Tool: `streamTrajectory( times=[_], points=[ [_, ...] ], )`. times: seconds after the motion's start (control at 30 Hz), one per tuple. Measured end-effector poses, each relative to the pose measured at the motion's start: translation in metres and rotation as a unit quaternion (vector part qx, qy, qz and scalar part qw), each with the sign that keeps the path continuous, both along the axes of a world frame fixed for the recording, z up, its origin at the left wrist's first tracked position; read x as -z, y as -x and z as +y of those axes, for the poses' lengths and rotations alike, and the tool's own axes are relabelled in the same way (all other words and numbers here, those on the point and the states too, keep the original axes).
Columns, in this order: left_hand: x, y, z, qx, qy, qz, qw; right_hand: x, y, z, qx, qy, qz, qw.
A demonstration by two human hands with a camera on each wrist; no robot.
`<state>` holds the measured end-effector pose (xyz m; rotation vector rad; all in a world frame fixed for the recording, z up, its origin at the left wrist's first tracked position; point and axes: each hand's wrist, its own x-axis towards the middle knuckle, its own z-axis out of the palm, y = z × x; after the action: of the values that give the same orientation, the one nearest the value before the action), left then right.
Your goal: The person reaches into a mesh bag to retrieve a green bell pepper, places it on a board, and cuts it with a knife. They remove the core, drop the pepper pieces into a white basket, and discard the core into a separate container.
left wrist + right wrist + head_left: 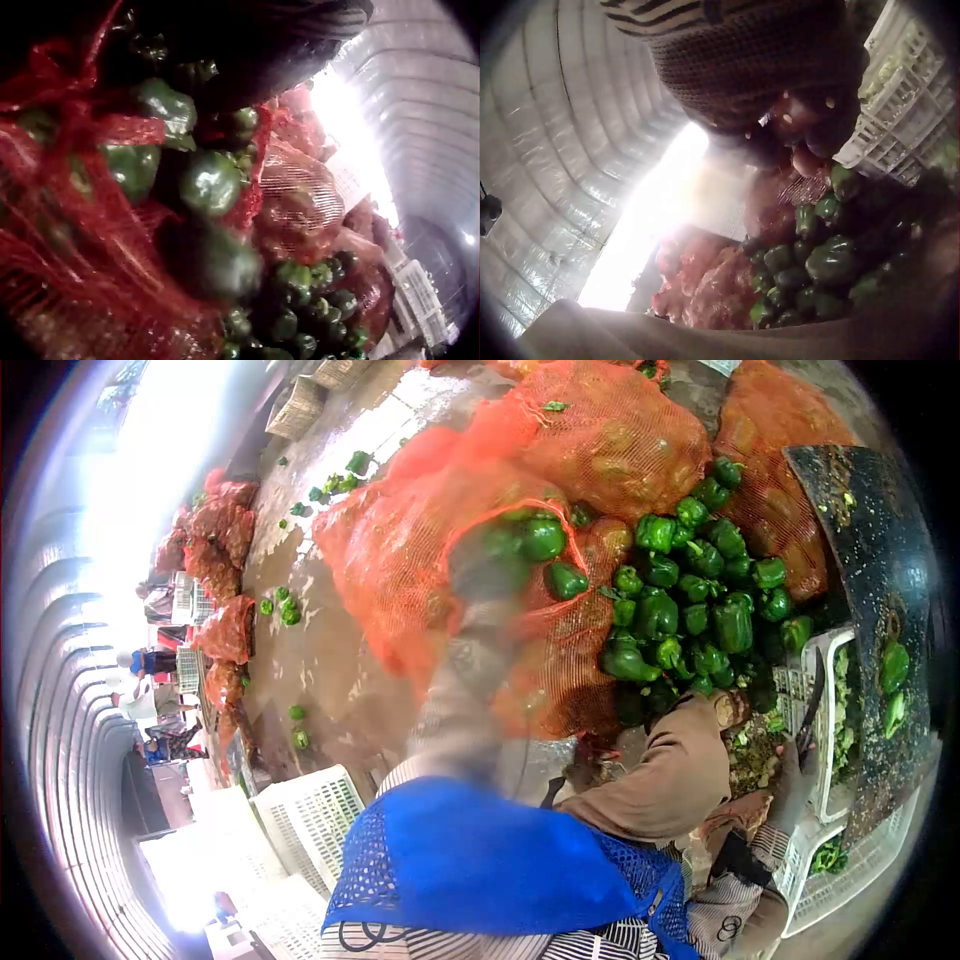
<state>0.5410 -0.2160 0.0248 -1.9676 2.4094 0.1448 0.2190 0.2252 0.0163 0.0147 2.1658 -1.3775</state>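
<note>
Head view: left hand point(485, 572), blurred, at 12 o'clock in the mouth of an orange-red plastic mesh sack point(375, 550), beside glossy green bell peppers point(543, 540) inside; finger state cannot be told. Right hand point(799, 124), shadowed at 2 o'clock in the right wrist view, bears pale flecks; whether its fingers pinch anything cannot be told. Head view again: loose pepper heap point(733, 624) between 2 and 3 o'clock, white slotted plastic crate point(790, 695) at 3, dark linked-ring mark point(365, 935) on striped cloth at 7.
</note>
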Motion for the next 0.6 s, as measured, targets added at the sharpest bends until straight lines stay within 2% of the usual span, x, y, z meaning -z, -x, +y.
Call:
streamTrajectory(
  times=[0.03,0.1,0.17,0.23,0.3,0.37,0.4,0.43,0.47,0.5,0.53,0.57,0.6],
  points=[
    [-0.005,0.001,-0.003,-0.002,-0.013,0.008,1.000,0.002,0.000,0.003,0.013,-0.044,-0.010,0.999],
    [-0.023,0.005,-0.012,-0.009,-0.037,0.023,0.999,0.011,0.003,0.011,-0.001,-0.010,-0.019,1.000],
    [-0.036,0.014,-0.029,-0.024,-0.069,0.041,0.996,0.005,0.000,0.011,-0.012,-0.056,-0.003,0.998],
    [-0.044,0.015,-0.045,-0.026,-0.073,0.046,0.996,0.008,-0.008,0.013,0.023,-0.051,0.018,0.998],
    [-0.062,0.029,-0.029,-0.031,-0.082,0.049,0.995,0.018,-0.002,0.028,0.002,0.005,-0.022,1.000],
    [-0.106,0.050,0.008,0.124,-0.044,-0.052,0.990,0.005,-0.008,0.018,0.001,-0.017,-0.011,1.000],
    [-0.070,0.046,-0.004,0.126,-0.044,-0.054,0.990,0.009,-0.007,0.020,-0.001,-0.015,-0.015,1.000],
    [-0.001,0.039,-0.026,0.200,-0.029,-0.102,0.974,0.011,-0.007,0.019,-0.005,-0.011,-0.019,1.000],
    [0.024,0.047,-0.027,0.271,-0.015,-0.148,0.951,0.002,-0.008,0.012,-0.015,-0.023,-0.036,0.999],
    [0.051,0.052,-0.018,0.269,-0.016,-0.148,0.952,0.007,-0.006,0.012,-0.017,-0.025,-0.035,0.999],
    [0.064,0.062,0.007,0.228,-0.058,0.020,0.972,0.015,-0.001,0.015,-0.026,-0.012,-0.007,1.000],
    [0.076,0.074,0.034,0.182,-0.097,0.189,0.960,0.018,0.003,0.017,-0.032,0.000,0.023,0.999],
    [0.085,0.086,0.055,0.132,-0.133,0.351,0.917,0.012,0.003,0.013,-0.030,-0.002,0.026,0.999]
  ],
)
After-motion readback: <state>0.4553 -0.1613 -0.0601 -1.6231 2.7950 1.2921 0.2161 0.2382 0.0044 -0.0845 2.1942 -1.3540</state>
